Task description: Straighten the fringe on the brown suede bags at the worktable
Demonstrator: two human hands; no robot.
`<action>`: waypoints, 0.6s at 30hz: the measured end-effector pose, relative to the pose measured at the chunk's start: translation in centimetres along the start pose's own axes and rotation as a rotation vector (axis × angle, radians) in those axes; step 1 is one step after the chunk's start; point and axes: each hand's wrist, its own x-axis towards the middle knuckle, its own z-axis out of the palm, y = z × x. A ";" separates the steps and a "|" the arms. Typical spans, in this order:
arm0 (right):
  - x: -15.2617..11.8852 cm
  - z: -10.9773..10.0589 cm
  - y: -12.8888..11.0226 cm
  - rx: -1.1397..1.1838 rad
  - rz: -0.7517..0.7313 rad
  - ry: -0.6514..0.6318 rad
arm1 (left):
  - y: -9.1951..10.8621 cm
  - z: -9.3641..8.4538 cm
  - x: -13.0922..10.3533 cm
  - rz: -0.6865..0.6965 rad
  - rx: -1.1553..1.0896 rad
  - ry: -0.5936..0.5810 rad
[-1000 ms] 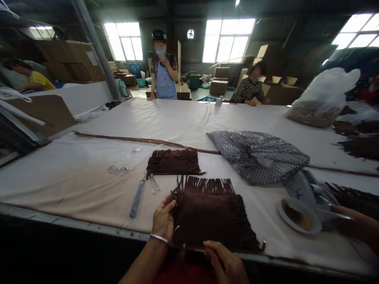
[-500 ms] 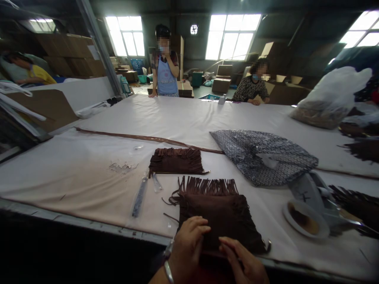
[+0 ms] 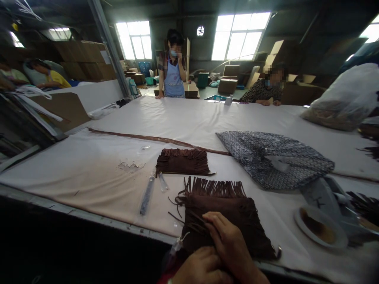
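Observation:
A dark brown fringed pouch (image 3: pixel 220 205) lies at the table's front edge, its long strips spread toward the far side and left. My right hand (image 3: pixel 229 242) reaches across it, fingers together and bent, the tips at strands on its left part. Below, my left hand (image 3: pixel 201 266) is closed at the pouch's near edge, partly overlapping my right hand. What its curled fingers hold is hidden. A smaller brown fringed pouch (image 3: pixel 182 162) lies farther back. Left of the pouches are a narrow clear packet (image 3: pixel 147 196) with dark contents and a small clear sachet (image 3: pixel 163 182).
On the right are a grey patterned bag (image 3: pixel 275 157), a tape dispenser with a tape roll (image 3: pixel 318 228) and a full plastic bag (image 3: pixel 343 100). A brown strip (image 3: pixel 154 139) crosses the white-covered table (image 3: pixel 106 189). A person in an apron (image 3: pixel 174 79) stands across; another (image 3: pixel 263 92) sits right.
My right hand has moved up and left onto the pouch's left-hand strands. My left hand has drawn down toward the near edge, beneath the right. The view has shifted slightly left.

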 end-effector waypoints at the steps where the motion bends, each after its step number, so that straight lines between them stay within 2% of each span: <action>1: 0.1 0.3 0.0 -0.053 -0.025 -0.030 | 0.2 -0.8 -0.6 -0.021 -0.084 0.001; 3: 0.0 0.7 -0.2 -0.166 -0.064 -0.087 | 0.5 -2.9 -1.9 -0.208 -0.196 0.070; 5: -0.4 1.1 -0.3 -0.251 -0.087 -0.132 | 0.2 -4.9 -2.9 -0.561 -0.189 0.211; 7: -0.7 1.4 -0.3 -0.294 -0.092 -0.140 | -0.6 -6.4 -3.4 -0.890 -0.143 0.299; 9: -1.0 1.9 -0.1 -0.305 -0.082 -0.114 | -1.7 -6.9 -3.3 -1.054 -0.157 0.337; 12: -1.4 2.6 0.1 -0.292 -0.079 -0.074 | -3.1 -6.2 -2.7 -1.089 -0.380 0.391; 15: -2.1 3.0 0.2 -0.287 -0.114 -0.016 | -3.3 -5.0 -2.3 -1.067 -0.651 0.463; 16: -2.4 3.0 0.2 -0.299 -0.134 0.007 | -3.2 -4.6 -2.3 -1.050 -0.662 0.479; 18: -3.1 2.7 0.2 -0.339 -0.177 0.048 | -2.7 -4.1 -2.6 -1.003 -0.542 0.467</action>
